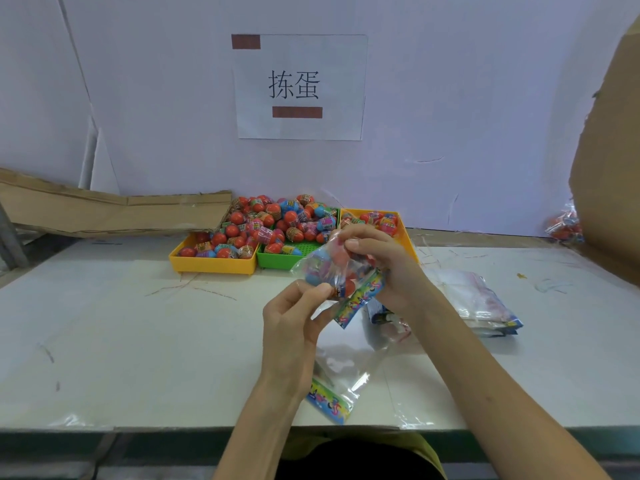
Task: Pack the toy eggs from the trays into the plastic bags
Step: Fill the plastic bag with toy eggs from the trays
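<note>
Surface (138,341): white, scuffed, carrying all items below.

Trays, at the far edge, side by side: left yellow tray (211,265), heaped with toy eggs (263,223), mostly red, some blue; green tray (277,261) in the middle, its near part bare; right yellow tray (407,233), a few eggs at its far end, partly hidden by the hands.

Filled bag (341,271): clear plastic with a multicoloured printed strip, held above the middle of the surface, just in front of the trays. Red and blue eggs show through the film; count cannot be told.

Left hand (294,320): fingers curled, thumb and forefinger pinching the bag's near lower side.

Right hand (377,265): fingers curled round the bag's far side, thumb pressed on top.

Empty bag (343,379): flat near the near edge, under the left forearm, printed strip toward the edge.

Stack of flat bags (485,306): toward the right side of the surface, beyond the right forearm.

Cardboard sheets (104,213): far left corner, leaning at the wall.

Paper notice (299,86): on the wall above the trays.
</note>
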{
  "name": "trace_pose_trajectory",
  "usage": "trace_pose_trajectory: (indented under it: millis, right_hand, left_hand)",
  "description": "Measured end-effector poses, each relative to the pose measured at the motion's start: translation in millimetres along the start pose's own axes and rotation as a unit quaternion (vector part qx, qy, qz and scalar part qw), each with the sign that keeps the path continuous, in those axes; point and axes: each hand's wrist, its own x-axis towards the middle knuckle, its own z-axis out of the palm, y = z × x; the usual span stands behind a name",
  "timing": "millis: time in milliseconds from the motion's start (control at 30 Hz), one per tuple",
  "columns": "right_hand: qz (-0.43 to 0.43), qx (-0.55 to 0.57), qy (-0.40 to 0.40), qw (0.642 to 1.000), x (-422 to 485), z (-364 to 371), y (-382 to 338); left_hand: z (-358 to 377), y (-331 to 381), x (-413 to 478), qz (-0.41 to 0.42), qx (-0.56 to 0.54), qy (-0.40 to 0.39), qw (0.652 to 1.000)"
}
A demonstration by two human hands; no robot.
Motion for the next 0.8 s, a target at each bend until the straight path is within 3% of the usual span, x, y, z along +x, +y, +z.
trace_pose_trajectory:
  millis: [267, 400, 567, 733, 800]
  right_hand:
    - [0.016, -0.048, 0.057, 0.997, 5.8, -3.8, 5.0]
    - [0.087, -0.097, 0.059, 0.99, 7.0, -1.6, 7.2]
    - [0.102, -0.021, 0.028, 0.994, 4.8, -3.0, 6.4]
    - [0.113, 0.039, 0.027, 0.992, 3.1, -0.7, 5.8]
    - [0.109, 0.039, 0.032, 0.993, 3.2, -0.8, 5.8]
  left_hand:
    - [1.7, -3.5, 1.4, 0.043, 0.063, 0.044, 0.996]
    - [0.5, -3.6, 3.2, 0.05, 0.043, 0.065, 0.996]
    - [3.9, -3.3, 3.0, 0.052, 0.008, 0.073, 0.996]
    - [5.6, 0.8, 3.9, -0.018, -0.072, 0.052, 0.996]
    - [5.5, 2.2, 4.0, -0.023, -0.06, 0.08, 0.995]
